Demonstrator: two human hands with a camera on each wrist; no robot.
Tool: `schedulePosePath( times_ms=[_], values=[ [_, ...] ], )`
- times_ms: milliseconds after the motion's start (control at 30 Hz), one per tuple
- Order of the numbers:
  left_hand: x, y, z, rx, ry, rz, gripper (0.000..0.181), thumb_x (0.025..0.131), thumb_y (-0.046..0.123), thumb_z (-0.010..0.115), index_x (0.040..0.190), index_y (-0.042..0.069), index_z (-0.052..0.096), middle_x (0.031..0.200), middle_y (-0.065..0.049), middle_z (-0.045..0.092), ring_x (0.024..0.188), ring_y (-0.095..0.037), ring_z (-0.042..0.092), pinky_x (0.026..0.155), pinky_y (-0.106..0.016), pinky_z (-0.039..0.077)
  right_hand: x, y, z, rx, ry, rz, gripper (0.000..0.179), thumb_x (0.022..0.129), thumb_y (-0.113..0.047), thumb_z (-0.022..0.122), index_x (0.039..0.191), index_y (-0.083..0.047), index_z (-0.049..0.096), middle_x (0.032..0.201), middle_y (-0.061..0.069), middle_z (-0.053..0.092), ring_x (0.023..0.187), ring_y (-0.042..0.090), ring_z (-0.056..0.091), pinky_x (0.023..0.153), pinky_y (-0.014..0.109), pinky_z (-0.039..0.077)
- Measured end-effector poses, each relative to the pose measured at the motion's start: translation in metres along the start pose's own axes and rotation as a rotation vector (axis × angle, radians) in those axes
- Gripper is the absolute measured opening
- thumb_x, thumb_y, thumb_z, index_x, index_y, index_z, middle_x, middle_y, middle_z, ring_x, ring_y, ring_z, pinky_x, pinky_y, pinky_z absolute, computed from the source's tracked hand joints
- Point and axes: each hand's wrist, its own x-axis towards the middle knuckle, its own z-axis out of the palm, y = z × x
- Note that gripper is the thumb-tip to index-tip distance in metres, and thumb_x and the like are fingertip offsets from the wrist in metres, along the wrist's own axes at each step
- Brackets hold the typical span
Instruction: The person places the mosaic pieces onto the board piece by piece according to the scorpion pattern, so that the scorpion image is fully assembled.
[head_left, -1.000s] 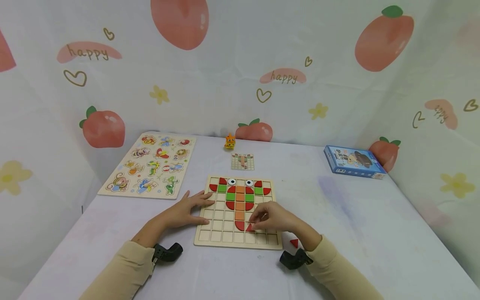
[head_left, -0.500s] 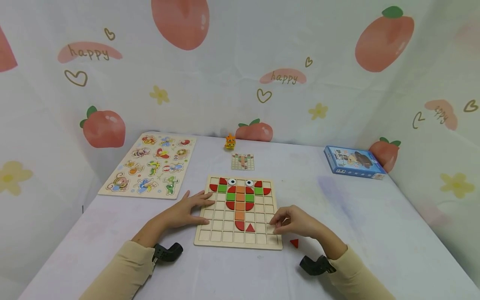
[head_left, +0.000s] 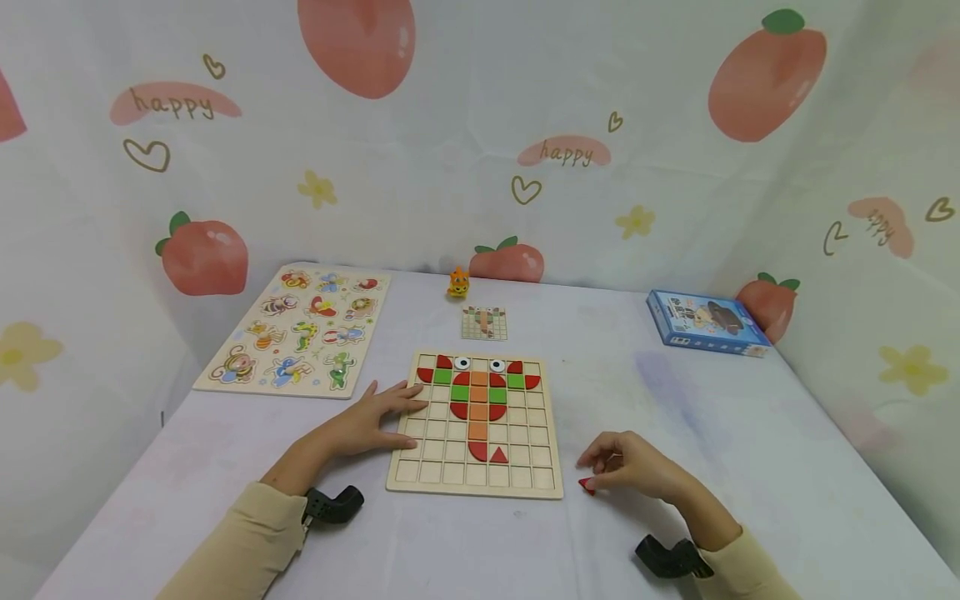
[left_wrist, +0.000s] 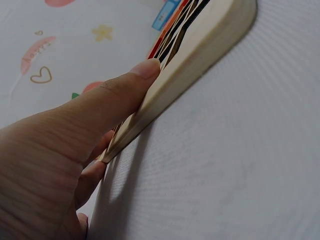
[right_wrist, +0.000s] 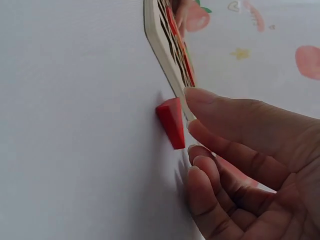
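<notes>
My left hand (head_left: 372, 421) rests on the left edge of the wooden grid board (head_left: 438, 473), fingers spread. In the left wrist view its thumb lies on the board's top (left_wrist: 192, 67) near the rim. The board carries red, green and orange pieces and two round eyes in a creature shape. A red triangle (head_left: 498, 456) sits beside the red curved piece at the bottom of that shape. Right of the board, another red triangle (right_wrist: 172, 122) lies on the table. My right hand (head_left: 637, 467) is at it, fingers bent, thumb and index fingertips apart right beside the piece.
A small pattern card (head_left: 484, 323) and an orange toy figure (head_left: 458, 283) are behind the board. An animal picture board (head_left: 258, 358) lies at the back left, a blue box (head_left: 707, 323) at the back right. A printed cloth (head_left: 420, 183) hangs behind the table.
My right hand has let go of the red triangle on the board and moved right and toward me, to the loose red triangle on the table. My left hand has stayed put.
</notes>
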Motion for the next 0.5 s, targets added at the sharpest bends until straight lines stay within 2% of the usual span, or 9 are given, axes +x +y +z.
schedulePosePath(
  times_ms=[167,500],
  values=[
    [-0.0008,0.0011,-0.0006,-0.004,0.001,0.001,0.067,0.076,0.047,0.071,0.132,0.015,0.054,0.151,-0.005,0.032,0.144,-0.031,0.015,0.113,-0.059,-0.009,-0.0053,0.0062,0.0003,0.021,-0.007,-0.038,0.026,0.077,-0.011,0.074,0.098,0.003,0.066,0.093,0.015,0.063,0.072,0.005,0.051,0.061,0.018,0.047],
    [-0.0008,0.0013,-0.0004,-0.009,0.004,0.007,0.067,0.076,0.046,0.072,0.132,0.015,0.055,0.151,-0.006,0.032,0.144,-0.032,0.015,0.113,-0.060,-0.009,-0.0061,0.0085,0.0020,0.008,-0.015,-0.089,0.024,0.077,-0.013,0.075,0.093,0.002,0.067,0.090,0.016,0.064,0.071,0.002,0.052,0.061,0.018,0.048]
  ],
)
